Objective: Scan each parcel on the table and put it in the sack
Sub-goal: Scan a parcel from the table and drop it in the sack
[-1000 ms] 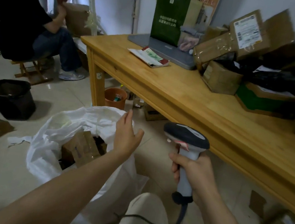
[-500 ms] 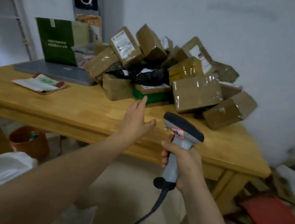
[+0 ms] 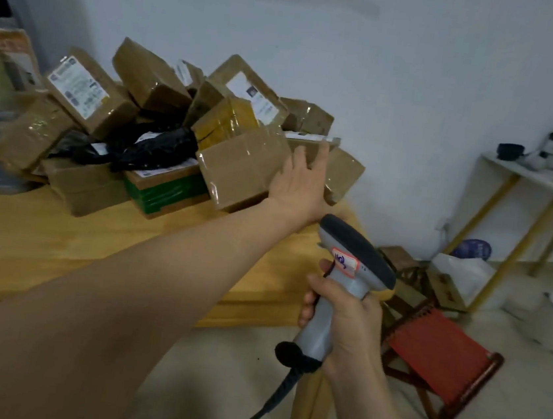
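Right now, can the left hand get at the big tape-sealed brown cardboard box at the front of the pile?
Probably yes: the left hand, fingers spread, is right at the near right end of the big tape-sealed brown cardboard box, with nothing between them.

A: The parcels (image 3: 85, 94) are matt brown cardboard. Glossy clear tape (image 3: 258, 148) shines across the box (image 3: 238, 170) at eleven o'clock from the scanner (image 3: 347, 269).
B: And the black bag (image 3: 157, 151) among them?
A: Thin, crinkled plastic, quite shiny. The counter (image 3: 58, 236) is smooth varnished wood.
B: The scanner?
A: Smooth grey plastic with a darker matt head and a paper sticker (image 3: 345, 260). At four o'clock of it, the stool (image 3: 438, 351) has a wooden frame and a red woven seat.
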Demonstrator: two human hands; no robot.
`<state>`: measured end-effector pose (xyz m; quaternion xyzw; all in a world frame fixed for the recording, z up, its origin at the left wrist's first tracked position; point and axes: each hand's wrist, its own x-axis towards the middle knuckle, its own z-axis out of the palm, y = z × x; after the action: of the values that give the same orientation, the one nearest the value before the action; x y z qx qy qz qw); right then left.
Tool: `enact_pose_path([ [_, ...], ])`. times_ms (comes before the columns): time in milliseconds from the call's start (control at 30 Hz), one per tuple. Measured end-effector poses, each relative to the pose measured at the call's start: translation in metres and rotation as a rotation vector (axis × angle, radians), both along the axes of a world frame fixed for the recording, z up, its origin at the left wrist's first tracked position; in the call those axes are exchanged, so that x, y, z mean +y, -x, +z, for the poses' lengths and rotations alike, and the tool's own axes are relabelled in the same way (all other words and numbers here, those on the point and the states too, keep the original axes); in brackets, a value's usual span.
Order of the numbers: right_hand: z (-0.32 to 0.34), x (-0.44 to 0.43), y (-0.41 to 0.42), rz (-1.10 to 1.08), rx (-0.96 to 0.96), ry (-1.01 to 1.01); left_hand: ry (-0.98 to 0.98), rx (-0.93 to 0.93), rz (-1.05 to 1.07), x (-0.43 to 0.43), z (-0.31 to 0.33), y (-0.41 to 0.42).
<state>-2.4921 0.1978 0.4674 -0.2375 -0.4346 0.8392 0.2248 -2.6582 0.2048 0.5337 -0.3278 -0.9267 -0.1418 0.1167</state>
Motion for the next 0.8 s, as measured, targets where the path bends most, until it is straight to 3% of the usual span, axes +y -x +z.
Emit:
enact_pose_path([
  [133,-0.008,0.010,-0.007,-0.010,-0.033,0.022,0.108,0.114,0.082,0.019,-0.004,0.003],
  [233,-0.012,0.015,-0.013,-0.011,-0.034,0.031,0.005,0.100,0.103,0.016,-0.006,0.005],
  [467,-0.019,0.018,-0.026,-0.015,-0.023,0.118,-0.424,-0.311,0.143,-0.036,-0.016,-0.011],
  [600,-0.015,0.009,-0.028,0.007,-0.049,0.102,-0.591,-0.429,0.152,-0.069,-0.016,-0.022],
  [700,-0.013,0.001,-0.030,0.016,-0.042,0.095,-0.772,-0.650,0.146,-0.096,-0.013,-0.030],
  [800,-0.012,-0.007,-0.030,0.037,-0.069,0.078,-0.816,-0.768,0.155,-0.129,-0.012,-0.037],
])
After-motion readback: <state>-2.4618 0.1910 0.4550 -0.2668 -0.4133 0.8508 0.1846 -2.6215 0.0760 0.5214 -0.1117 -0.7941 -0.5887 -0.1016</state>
